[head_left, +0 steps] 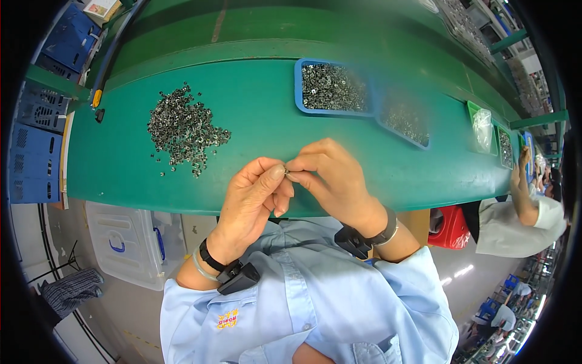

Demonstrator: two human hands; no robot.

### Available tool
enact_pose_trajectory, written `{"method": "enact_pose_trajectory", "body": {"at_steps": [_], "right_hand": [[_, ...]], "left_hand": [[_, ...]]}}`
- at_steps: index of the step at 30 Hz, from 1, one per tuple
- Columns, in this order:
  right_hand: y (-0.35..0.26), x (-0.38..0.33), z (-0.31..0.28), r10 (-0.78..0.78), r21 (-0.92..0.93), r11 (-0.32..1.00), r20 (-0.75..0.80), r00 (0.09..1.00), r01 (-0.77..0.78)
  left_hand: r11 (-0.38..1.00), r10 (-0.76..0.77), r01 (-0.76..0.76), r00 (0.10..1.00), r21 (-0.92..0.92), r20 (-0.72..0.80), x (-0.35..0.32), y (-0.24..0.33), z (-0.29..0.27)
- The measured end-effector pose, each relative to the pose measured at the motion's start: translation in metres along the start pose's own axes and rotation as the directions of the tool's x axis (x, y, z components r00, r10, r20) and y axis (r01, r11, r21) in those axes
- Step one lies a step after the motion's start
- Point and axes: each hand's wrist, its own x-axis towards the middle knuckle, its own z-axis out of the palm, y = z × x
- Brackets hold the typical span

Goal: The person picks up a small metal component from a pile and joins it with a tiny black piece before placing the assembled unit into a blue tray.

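Observation:
My left hand [257, 188] and my right hand [330, 176] meet fingertip to fingertip above the near edge of the green table [267, 121]. Thumb and forefinger of each are pinched round a tiny metal piece [287, 172], mostly covered by the fingertips, so its exact form is hidden. To the left of my hands lies a loose pile of small dark, shiny metal parts [185, 127]. Beyond them, toward the back, a blue tray [298, 91] is full of similar small parts. A second blue tray [403, 138] of parts adjoins it on the right, partly blurred.
Farther right stand a green bin [470, 115] with a clear plastic bag and a smaller green bin [506, 148] of parts. A co-worker [515, 218] sits at the right. Blue crates [36, 164] are stacked at the left, near a lidded clear box [124, 242] on the floor.

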Motion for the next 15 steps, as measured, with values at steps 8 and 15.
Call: {"method": "enact_pose_trajectory", "body": {"at_steps": [8,15], "right_hand": [[0.0029,0.0049,-0.006,0.015,0.174,0.985,0.03,0.999,-0.02],[-0.0002,0.0049,-0.0035,0.042,0.208,0.977,0.04,0.998,-0.049]], "left_hand": [[0.999,0.011,-0.01,0.999,-0.032,0.044,-0.0029,0.002,0.0053],[0.999,0.036,-0.035,0.997,-0.019,0.061,-0.0019,0.001,0.0013]]}}
